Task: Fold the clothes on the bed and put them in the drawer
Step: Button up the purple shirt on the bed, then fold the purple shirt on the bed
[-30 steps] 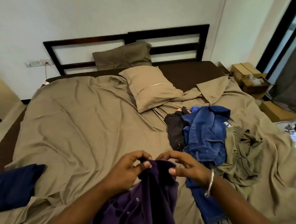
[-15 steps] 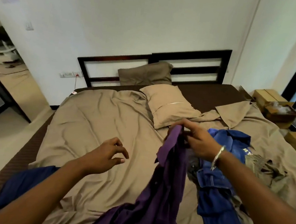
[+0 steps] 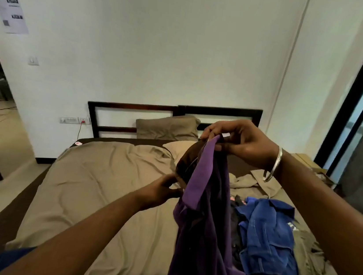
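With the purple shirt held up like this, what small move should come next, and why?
Probably draw the hands apart to spread the purple shirt: the right hand pinches its top edge, the left hand grips lower, and it hangs bunched above the bed.

Counted: two hands, left hand point(image 3: 161, 191) and right hand point(image 3: 238, 142); one purple garment point(image 3: 205, 232); one blue garment point(image 3: 266, 236) heaped on one bed point(image 3: 91, 185); two pillows point(image 3: 168, 126); one bangle point(image 3: 272, 165); one wall paper point(image 3: 11, 13).
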A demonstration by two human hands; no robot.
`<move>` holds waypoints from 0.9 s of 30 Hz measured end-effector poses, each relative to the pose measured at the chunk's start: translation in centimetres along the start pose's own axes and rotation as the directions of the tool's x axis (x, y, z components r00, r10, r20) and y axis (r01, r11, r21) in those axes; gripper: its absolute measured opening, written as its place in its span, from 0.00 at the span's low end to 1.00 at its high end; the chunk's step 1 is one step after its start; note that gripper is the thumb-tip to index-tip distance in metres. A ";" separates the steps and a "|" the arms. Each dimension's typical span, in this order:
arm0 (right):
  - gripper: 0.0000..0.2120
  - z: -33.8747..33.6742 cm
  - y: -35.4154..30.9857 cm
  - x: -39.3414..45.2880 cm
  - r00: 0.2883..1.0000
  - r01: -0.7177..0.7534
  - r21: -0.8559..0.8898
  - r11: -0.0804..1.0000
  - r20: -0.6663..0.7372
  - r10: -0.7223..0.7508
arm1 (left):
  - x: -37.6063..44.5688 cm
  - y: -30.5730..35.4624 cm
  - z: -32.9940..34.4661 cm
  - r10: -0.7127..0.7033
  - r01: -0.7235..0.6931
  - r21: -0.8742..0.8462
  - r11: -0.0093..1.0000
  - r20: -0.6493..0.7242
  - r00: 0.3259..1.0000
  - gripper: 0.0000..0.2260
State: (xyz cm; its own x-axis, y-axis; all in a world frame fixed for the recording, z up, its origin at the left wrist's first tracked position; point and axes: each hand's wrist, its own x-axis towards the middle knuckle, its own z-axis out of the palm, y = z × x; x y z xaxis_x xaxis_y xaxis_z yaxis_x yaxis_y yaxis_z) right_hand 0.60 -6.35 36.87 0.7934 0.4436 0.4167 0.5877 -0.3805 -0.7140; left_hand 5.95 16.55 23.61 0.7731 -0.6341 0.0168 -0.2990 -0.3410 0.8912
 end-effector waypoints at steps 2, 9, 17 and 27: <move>0.12 0.2 -1.0 0.7 1.000 0.007 0.006 1.000 0.003 -0.007 | -0.1 0.2 -1.4 0.080 -0.084 -0.028 0.996 -0.106 0.991 0.11; 0.16 -0.5 -0.7 1.2 0.960 -0.279 -0.405 0.871 -0.147 0.239 | -2.4 3.1 -10.3 0.438 -0.326 0.306 0.895 -0.460 0.772 0.09; 0.24 3.3 -2.0 2.8 0.825 -0.134 -0.057 0.989 -0.560 0.079 | -5.1 8.7 -18.1 0.562 -0.309 0.756 0.577 -0.093 0.822 0.12; 0.15 1.7 -3.8 4.0 0.854 -0.244 -0.464 0.852 -0.518 -0.037 | -8.5 10.7 -20.8 0.520 -0.066 0.631 0.773 -0.571 0.635 0.14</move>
State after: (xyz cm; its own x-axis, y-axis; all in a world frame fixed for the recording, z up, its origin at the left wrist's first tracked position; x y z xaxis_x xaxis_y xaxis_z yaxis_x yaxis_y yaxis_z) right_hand 1.29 -1.71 40.28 0.7380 -0.0272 0.6742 0.3803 -0.8086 -0.4489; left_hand 7.81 32.77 42.41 0.6547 -0.1833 0.7333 -0.6348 -0.6599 0.4018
